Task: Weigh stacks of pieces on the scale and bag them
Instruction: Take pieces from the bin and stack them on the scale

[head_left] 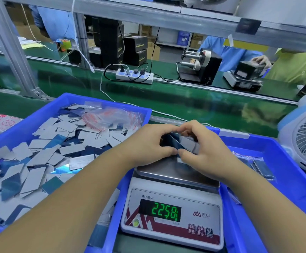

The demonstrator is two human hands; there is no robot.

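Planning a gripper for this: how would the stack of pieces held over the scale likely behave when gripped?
The stack of pieces looks thin, flat and glossy, so it probably slides apart; both the left hand and right hand pinch it. Each piece seems stiff and light.

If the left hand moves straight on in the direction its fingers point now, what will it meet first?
Probably the right hand: the left hand points right, both holding one stack of pieces above the scale. Depth is unclear.

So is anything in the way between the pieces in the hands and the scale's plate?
Nothing visible. Both the left hand and right hand hold the stack of pieces just above the scale's metal plate, and the plate below them looks bare.
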